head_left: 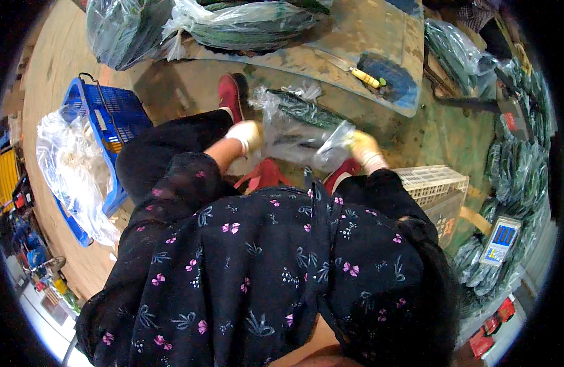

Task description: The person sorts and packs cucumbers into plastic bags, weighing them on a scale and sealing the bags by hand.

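While both gloved hands grip it, clear bag point(297, 128) shows dark-green vegetables.

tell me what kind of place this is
Probably a produce packing or market stall. Both gloved hands, left hand and right hand, hold a clear plastic bag of cucumbers; more bagged cucumbers are piled beside a digital weighing scale and a blue plastic crate.

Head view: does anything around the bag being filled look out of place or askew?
A yellow-handled knife lies loose near the board's edge. Otherwise nothing stands out: both gloved hands, left hand and right hand, grip the clear bag of green vegetables.
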Tool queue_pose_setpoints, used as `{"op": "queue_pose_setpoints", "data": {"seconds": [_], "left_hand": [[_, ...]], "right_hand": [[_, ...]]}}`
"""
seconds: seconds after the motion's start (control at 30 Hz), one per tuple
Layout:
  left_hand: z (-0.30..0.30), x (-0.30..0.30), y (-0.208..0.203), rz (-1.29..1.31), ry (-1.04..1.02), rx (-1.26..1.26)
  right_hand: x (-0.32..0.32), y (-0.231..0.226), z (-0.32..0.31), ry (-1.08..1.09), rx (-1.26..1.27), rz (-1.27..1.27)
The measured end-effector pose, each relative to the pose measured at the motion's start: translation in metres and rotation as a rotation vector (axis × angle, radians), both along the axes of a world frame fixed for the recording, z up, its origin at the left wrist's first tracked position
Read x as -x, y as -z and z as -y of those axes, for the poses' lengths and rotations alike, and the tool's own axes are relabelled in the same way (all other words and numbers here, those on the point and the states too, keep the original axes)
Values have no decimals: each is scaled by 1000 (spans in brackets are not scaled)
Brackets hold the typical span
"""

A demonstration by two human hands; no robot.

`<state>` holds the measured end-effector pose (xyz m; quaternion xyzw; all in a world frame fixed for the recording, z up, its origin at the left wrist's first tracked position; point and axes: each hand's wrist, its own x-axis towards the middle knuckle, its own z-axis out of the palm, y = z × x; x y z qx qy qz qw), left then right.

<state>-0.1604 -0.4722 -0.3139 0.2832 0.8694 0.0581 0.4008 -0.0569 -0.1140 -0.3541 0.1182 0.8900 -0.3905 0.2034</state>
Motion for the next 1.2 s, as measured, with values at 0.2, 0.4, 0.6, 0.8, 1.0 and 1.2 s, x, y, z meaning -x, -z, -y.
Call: {"op": "queue_pose_setpoints", "data": {"seconds": [0.2,0.4,0.6,0.8,1.0,1.2], "left_hand": [[37,99,-129,-370,-184,-715],[36,87,-223,388,-1119,-1130],[49,75,-232,363,-1031,-1289],[67,49,-193,417,-976,-889],[95,32,-199,372,-760,-934],[93,0,-211,-341,-320,-245]], "right_hand": [[53,-165,-44,266,355,-259],[39,-233,-27,214,499,-376],[33,-246,3,308,476,-395],[34,-223,22,427,298,-444],[28,-250,40,435,288,-343],[19,-263,38,308,147,-368]]}}
